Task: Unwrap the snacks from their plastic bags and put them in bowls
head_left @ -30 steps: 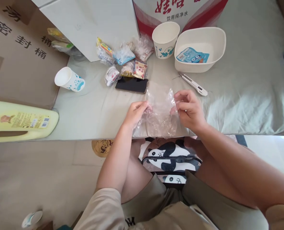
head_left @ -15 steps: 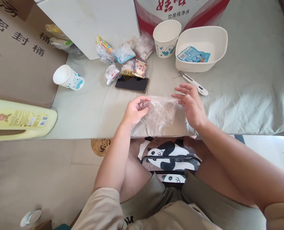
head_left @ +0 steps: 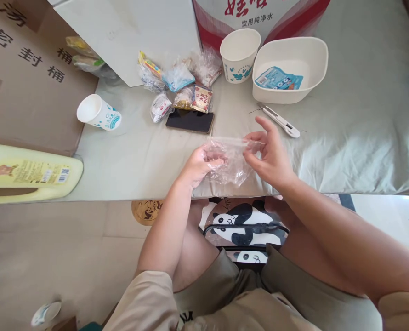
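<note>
A clear plastic bag [head_left: 232, 163] is stretched between my two hands just above the front of the cloth-covered table. My left hand [head_left: 201, 164] grips its left side, the thumb lying over the film. At the bag's upper right corner, my right hand [head_left: 268, 154] pinches the edge between thumb and fingers, with the index finger raised. Beyond the bag lies a black phone [head_left: 190, 120], and a white utility knife [head_left: 279, 120] rests behind my right hand. Several small wrapped snacks [head_left: 182, 85] are heaped behind the phone.
A paper bucket [head_left: 241, 57] and a white tub [head_left: 309, 69] holding blue packets [head_left: 278, 80] stand at the back. On the left are a tilted paper cup [head_left: 99, 111], a yellow jug [head_left: 53, 172] and a cardboard box [head_left: 28, 105]. Another cup [head_left: 46, 314] is near the floor.
My right hand has moved slightly left and closed onto the bag's corner, its index finger now raised. My left hand has shifted a little right and down along the bag.
</note>
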`<state>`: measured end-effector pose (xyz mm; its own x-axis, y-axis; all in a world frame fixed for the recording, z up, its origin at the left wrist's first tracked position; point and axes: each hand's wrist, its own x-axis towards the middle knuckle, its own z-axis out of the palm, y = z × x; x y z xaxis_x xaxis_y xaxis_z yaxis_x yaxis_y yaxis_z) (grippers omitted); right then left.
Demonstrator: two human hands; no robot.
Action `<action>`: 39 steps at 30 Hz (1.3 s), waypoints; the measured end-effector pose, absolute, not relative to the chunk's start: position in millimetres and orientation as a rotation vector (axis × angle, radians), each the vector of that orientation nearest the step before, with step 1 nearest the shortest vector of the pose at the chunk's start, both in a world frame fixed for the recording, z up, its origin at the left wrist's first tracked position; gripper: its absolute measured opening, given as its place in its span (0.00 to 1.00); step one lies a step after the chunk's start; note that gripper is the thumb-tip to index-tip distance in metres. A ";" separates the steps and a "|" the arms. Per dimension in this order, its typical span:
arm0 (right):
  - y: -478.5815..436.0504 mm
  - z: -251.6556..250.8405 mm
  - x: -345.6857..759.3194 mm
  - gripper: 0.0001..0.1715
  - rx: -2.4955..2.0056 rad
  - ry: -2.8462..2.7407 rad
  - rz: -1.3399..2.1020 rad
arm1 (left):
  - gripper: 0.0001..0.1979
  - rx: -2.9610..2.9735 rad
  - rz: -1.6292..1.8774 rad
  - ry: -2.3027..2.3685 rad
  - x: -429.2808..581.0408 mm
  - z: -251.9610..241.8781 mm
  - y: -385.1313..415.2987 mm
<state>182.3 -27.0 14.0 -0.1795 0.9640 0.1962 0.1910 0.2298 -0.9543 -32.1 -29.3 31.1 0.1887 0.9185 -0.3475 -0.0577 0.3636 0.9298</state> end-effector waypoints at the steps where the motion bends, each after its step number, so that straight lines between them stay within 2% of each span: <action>1: -26.5 11.3 182.6 0.50 -1.096 -1.567 1.076 | 0.30 0.959 0.880 1.190 -29.9 31.7 -29.2; 4: -26.3 2.8 182.1 0.60 -1.082 -1.567 1.221 | 0.30 0.972 1.041 1.184 -26.5 32.2 -28.2; 6: -26.5 -0.1 181.6 0.59 -1.115 -1.568 1.294 | 0.28 0.977 1.120 1.142 -26.4 30.7 -27.0; 10: -25.4 2.8 181.8 0.48 -1.125 -1.488 1.344 | 0.24 0.970 1.162 1.197 -28.4 22.4 -22.5; 15: -25.2 13.8 182.7 0.41 -1.047 -1.326 1.471 | 0.24 0.939 1.149 1.293 -33.8 17.7 -18.1; 19: -26.6 26.3 182.8 0.18 -1.125 -1.307 1.575 | 0.27 0.891 1.070 1.162 -35.2 24.6 -21.6; 21: -26.7 31.1 182.4 0.12 -1.161 -1.342 1.538 | 0.30 0.883 0.966 1.087 -33.5 27.8 -24.6; 25: -26.4 32.5 181.3 0.16 -1.111 -1.337 1.534 | 0.25 0.885 0.791 1.139 -29.3 32.5 -29.0; 29: -26.7 31.7 182.3 0.20 -1.013 -1.239 1.626 | 0.24 0.866 0.838 1.137 -32.3 37.2 -29.4; 33: -25.2 36.3 187.7 0.14 -0.885 -1.094 1.699 | 0.21 0.852 0.932 1.002 -39.8 39.4 -27.2; 37: -23.1 37.1 190.8 0.22 -1.036 -1.162 1.658 | 0.21 0.962 0.939 0.997 -41.6 38.1 -23.8; 39: -22.7 34.7 189.2 0.23 -1.166 -1.238 1.561 | 0.20 1.053 0.898 1.072 -40.6 36.6 -22.4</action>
